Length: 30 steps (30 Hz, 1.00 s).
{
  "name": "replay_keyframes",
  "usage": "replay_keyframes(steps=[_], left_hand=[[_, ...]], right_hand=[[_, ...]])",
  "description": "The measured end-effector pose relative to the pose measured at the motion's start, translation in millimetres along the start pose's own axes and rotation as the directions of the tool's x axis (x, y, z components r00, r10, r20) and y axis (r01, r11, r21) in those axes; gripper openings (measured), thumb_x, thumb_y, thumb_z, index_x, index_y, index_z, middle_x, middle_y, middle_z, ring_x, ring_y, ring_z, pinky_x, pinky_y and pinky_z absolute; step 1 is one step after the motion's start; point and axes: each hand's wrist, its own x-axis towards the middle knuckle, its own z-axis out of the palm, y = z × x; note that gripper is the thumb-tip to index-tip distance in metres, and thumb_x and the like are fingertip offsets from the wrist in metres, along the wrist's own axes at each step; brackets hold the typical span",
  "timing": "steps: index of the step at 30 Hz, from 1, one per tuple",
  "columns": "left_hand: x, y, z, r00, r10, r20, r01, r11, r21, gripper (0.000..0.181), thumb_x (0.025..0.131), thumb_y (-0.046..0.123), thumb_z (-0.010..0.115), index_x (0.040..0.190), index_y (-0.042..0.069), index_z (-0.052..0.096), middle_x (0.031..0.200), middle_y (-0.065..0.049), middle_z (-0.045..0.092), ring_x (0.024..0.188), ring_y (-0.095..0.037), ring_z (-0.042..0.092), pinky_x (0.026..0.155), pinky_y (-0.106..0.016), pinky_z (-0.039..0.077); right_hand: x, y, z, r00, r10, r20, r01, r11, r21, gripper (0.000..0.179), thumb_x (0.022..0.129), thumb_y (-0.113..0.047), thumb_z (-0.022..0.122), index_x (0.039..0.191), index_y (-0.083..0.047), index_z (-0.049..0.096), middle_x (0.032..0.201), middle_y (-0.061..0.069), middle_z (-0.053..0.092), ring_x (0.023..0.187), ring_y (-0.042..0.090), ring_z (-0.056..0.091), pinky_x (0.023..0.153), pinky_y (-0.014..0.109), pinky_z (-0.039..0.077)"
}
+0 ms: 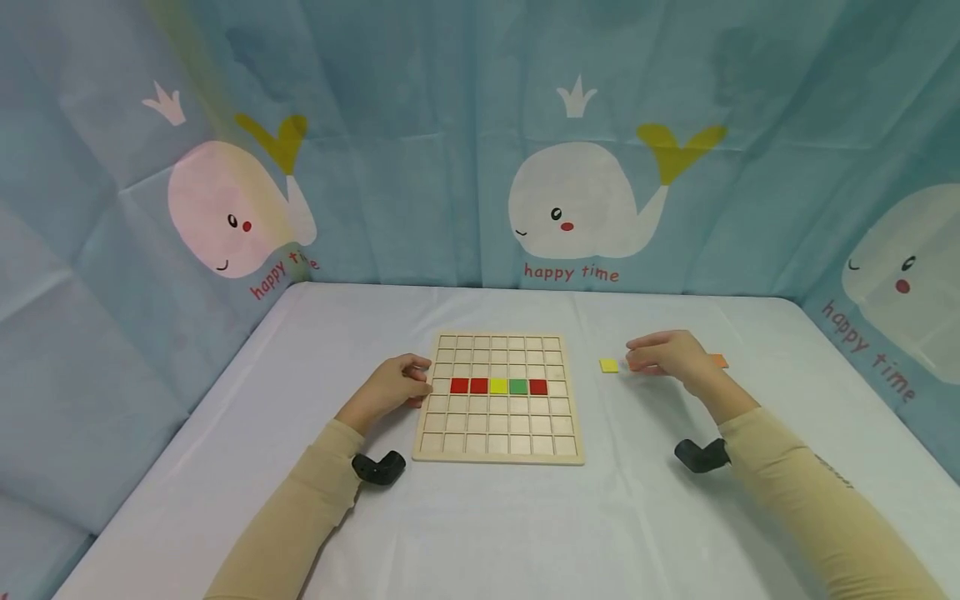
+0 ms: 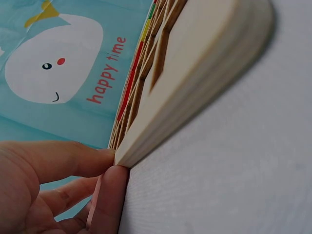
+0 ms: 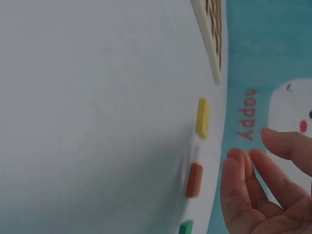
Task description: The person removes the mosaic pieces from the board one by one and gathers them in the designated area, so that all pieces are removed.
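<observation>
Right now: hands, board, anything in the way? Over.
Left hand touching left edge of grid board. Right hand empty, near loose tiles. Five set tiles in one row. No blockage seen; in head view, right hand partly hides orange tile.

The left sleeve and right sleeve are beige, the latter bearing small dark lettering; 2 black, bent, rounded devices jut out, 1 near each cuff.

On the desk, we see five tiles along the board's middle row. Left of the board, touching its edge: the left hand. Right of it: loose tiles, the right hand above. Behind it: the curtain.
</observation>
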Motion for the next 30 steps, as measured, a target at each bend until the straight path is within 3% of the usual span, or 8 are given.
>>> replay_keyframes(steps=[8, 18, 30], left_hand=[[2.4, -2.0, -2.2, 1.0, -0.002, -0.01, 0.003, 1.0, 0.008, 0.048, 0.091, 0.006, 0.066, 0.137, -0.001, 0.052, 0.103, -0.011, 0.054, 0.08, -0.015, 0.059, 0.069, -0.026, 0.057], [0.8, -0.4, -1.3, 1.0, 0.001, -0.004, -0.001, 1.0, 0.009, 0.049, 0.09, 0.006, 0.066, 0.137, -0.001, 0.052, 0.103, -0.011, 0.054, 0.08, -0.016, 0.059, 0.069, -0.026, 0.057], [-0.4, 1.8, -0.5, 1.0, -0.006, 0.0, 0.006, 1.0, 0.0, 0.049, 0.09, 0.004, 0.066, 0.137, -0.002, 0.052, 0.102, -0.011, 0.054, 0.079, -0.015, 0.058, 0.068, -0.025, 0.056]], right_hand=[[5.9, -8.9, 22.7, 1.0, 0.018, -0.004, -0.018, 1.0, 0.025, 0.048, 0.094, -0.026, 0.067, 0.134, 0.0, 0.06, 0.134, 0.017, 0.063, 0.089, 0.003, 0.067, 0.086, 0.024, 0.057], [7.1, -19.1, 42.2, 0.999, 0.016, 0.034, -0.017, 1.0, 0.024, 0.046, 0.095, -0.027, 0.066, 0.133, -0.002, 0.062, 0.133, 0.017, 0.063, 0.102, 0.016, 0.068, 0.101, 0.039, 0.053], [14.0, -28.1, 63.0, 0.997, 0.004, 0.075, -0.008, 0.999, 0.047, 0.041, 0.094, -0.024, 0.066, 0.13, -0.003, 0.065, 0.135, 0.018, 0.062, 0.094, 0.012, 0.07, 0.092, 0.032, 0.057]])
